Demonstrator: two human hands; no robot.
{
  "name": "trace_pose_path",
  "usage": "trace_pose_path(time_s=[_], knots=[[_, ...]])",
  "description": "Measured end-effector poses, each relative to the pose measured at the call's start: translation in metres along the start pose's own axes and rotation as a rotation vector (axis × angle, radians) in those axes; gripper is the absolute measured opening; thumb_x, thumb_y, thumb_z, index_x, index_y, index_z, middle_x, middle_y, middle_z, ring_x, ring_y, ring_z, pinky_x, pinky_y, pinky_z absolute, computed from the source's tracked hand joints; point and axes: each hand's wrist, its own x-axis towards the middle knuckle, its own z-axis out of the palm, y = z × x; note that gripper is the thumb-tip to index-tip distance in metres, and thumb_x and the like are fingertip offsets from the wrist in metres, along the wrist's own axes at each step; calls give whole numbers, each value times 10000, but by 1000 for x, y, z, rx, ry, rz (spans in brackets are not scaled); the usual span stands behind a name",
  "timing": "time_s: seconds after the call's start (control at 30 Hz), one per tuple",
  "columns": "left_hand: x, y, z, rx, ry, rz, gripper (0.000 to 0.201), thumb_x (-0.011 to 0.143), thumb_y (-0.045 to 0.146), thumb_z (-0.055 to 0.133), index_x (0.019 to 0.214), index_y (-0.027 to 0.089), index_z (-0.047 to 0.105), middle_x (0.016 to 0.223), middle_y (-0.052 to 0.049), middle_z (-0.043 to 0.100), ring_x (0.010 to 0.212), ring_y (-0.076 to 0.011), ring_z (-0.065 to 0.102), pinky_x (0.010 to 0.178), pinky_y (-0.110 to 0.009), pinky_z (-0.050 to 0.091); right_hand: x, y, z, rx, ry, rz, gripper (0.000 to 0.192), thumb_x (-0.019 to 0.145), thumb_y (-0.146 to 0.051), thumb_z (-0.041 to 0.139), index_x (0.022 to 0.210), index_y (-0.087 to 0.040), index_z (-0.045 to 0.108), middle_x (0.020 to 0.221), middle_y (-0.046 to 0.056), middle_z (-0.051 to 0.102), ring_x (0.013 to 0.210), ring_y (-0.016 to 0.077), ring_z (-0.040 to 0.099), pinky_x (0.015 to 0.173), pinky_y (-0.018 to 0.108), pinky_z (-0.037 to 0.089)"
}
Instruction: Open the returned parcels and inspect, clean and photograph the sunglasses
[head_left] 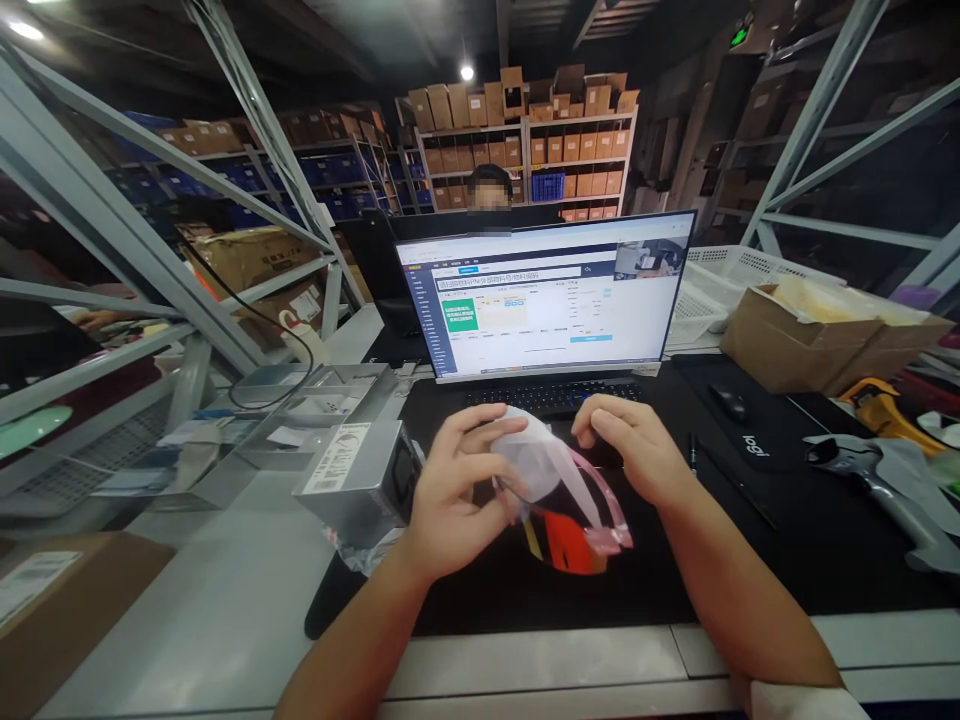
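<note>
My left hand (450,495) and my right hand (634,447) both hold a pair of pink-framed sunglasses (577,515) with orange-red lenses over the black desk mat (750,570). A translucent white pouch or wrapping (525,455) covers the upper part of the sunglasses between my fingers. My left fingers curl around the wrapped end. My right fingers pinch the top near the laptop keyboard (551,395).
An open laptop (544,300) stands ahead, with a person seated behind it. A grey box with a label (360,470) lies left of my left hand. A mouse (727,402), a pen (692,453), a scanner gun (877,480) and an open carton (817,335) are to the right. Metal racks flank both sides.
</note>
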Motion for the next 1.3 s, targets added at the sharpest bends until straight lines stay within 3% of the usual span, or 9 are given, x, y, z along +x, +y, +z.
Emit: trace_pose_path(time_s=[0.07, 0.13, 0.2, 0.3, 0.47, 0.63, 0.8, 1.13, 1.3], knots=[[1, 5, 0, -49, -177, -47, 331, 767, -1, 710, 969, 260, 684, 1416, -96, 464, 1215, -321, 650, 1023, -466, 580, -1, 2, -12, -27, 23, -13, 273, 944, -391, 566, 794, -181, 658, 712, -8, 588, 674, 139, 520, 641, 256, 398], [0, 9, 3, -55, -316, -57, 342, 778, -12, 673, 991, 255, 701, 1477, -109, 418, 1273, -327, 607, 1060, -465, 558, -3, 1, -17, -125, -148, 9, 190, 844, -376, 713, 859, -189, 688, 719, -21, 585, 661, 132, 512, 616, 248, 386], [-2, 12, 8, -37, -402, -42, 394, 773, -30, 640, 1034, 256, 709, 1522, -110, 379, 1319, -324, 567, 1092, -465, 534, -5, -1, -17, -268, -313, 37, 137, 791, -308, 763, 836, -192, 705, 699, -25, 587, 641, 128, 504, 595, 249, 370], [-5, 15, 14, 7, -449, -37, 434, 754, -52, 616, 1054, 246, 710, 1542, -106, 387, 1379, -323, 503, 1136, -473, 489, -6, -4, -12, -386, -329, -7, 140, 853, -187, 652, 721, -179, 697, 683, -7, 623, 638, 124, 526, 615, 258, 370], [-4, 14, 8, 21, -329, -48, 394, 774, -39, 631, 1037, 247, 694, 1473, -99, 504, 1316, -274, 566, 1028, -386, 560, -6, -5, -6, 65, -350, -137, 203, 908, -303, 656, 795, -156, 739, 675, -3, 604, 609, 109, 529, 583, 236, 388], [-4, 5, 7, 229, 47, 93, 406, 760, -48, 704, 1054, 229, 665, 1309, -89, 620, 1192, -253, 651, 968, -398, 587, 4, 12, 9, 202, 180, -4, 287, 928, -372, 596, 723, -176, 640, 661, -11, 555, 629, 125, 499, 597, 247, 400], [-4, -12, 15, 333, 209, 169, 379, 768, -34, 725, 1044, 212, 640, 1240, -71, 615, 1188, -274, 664, 970, -452, 588, 12, 20, 37, 249, -156, 2, 284, 862, -447, 678, 974, -187, 696, 974, 56, 692, 933, 225, 624, 857, 346, 504], [-4, -21, 20, 247, 193, 178, 326, 788, -5, 735, 1012, 212, 641, 1226, -60, 574, 1222, -291, 646, 1027, -510, 560, 13, 36, 54, 330, 85, 108, 328, 807, -506, 731, 757, -198, 631, 789, 42, 627, 742, 195, 566, 664, 308, 487], [0, -25, 14, 267, 290, 182, 296, 819, 49, 734, 1033, 224, 631, 1233, -58, 579, 1220, -275, 647, 1021, -494, 564, 9, 24, 43, 310, -168, 7, 376, 878, -499, 659, 695, -172, 627, 685, 8, 564, 663, 147, 496, 647, 285, 425]])
